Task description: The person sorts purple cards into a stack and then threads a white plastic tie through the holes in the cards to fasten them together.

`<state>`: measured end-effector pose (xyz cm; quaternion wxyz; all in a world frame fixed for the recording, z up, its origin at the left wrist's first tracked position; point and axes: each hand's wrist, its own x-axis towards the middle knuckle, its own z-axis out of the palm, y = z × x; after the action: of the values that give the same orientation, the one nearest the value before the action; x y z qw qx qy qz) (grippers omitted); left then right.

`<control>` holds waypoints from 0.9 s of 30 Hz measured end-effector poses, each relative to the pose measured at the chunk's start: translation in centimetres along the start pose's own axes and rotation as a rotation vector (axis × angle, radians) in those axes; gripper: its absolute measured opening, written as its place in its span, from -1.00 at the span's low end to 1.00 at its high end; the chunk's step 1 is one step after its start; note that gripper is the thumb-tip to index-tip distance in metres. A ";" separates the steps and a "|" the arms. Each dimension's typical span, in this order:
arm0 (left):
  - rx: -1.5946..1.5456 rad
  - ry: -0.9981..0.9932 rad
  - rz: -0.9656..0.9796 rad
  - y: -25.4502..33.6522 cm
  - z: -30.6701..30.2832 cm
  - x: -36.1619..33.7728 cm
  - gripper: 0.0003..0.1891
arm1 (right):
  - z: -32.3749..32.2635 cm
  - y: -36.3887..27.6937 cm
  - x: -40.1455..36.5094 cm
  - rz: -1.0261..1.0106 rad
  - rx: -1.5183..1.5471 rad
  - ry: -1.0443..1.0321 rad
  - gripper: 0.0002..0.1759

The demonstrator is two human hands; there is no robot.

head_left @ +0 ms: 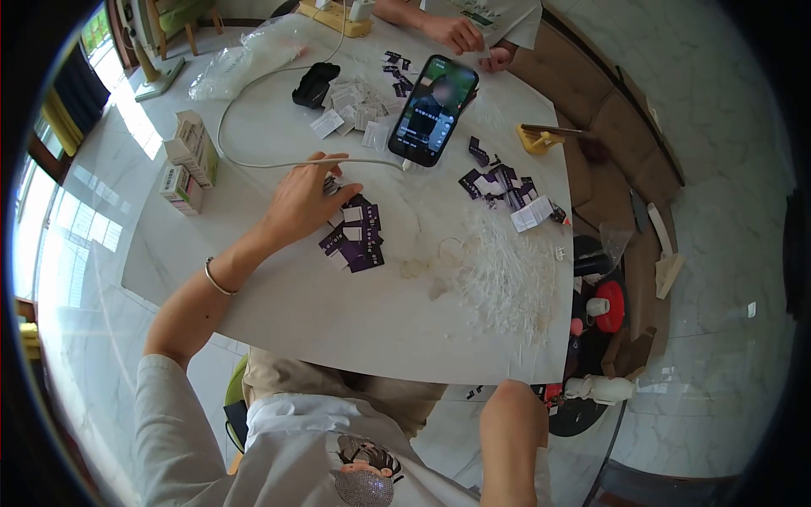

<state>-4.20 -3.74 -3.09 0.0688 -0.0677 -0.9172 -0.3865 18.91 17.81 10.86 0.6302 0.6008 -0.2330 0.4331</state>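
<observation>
Head view showed the left hand (297,201), thumb spread from bent fingers, beside flat, overlapping purple-and-white cards (366,253) whose pale lettering was too small to read surely.

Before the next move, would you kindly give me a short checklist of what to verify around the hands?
1. Left hand near the flat purple cards with white lettering: ok, it is just above their far-left side in the view.
2. Left hand's grip: cannot tell, its underside is hidden.
3. Right hand in view: not ok, only the arm shows.
4. Thin white cable well away from the left hand: not ok, it passes right at it.
5. Heap of thin clear plastic strands apart from the cards: ok, it lies farther right.
6. Black smartphone screen lit: ok.
</observation>
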 end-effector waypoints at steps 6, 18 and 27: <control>0.020 -0.103 0.044 -0.2 -0.9 -0.1 -0.35 | -4.9 4.2 -4.4 0.710 -0.427 -0.747 -0.73; 0.002 -0.243 0.092 1.0 -0.7 -1.0 -0.30 | -4.1 4.4 -20.5 1.440 -0.549 -1.310 -0.12; -0.007 -0.378 0.071 1.7 -1.1 -1.2 -0.47 | -4.3 4.7 -21.4 1.497 -0.431 -1.128 -0.17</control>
<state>-2.59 -3.44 -1.37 -0.0913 -0.1714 -0.9096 -0.3674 3.07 15.75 -4.67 0.0824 0.2878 -0.8995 0.3182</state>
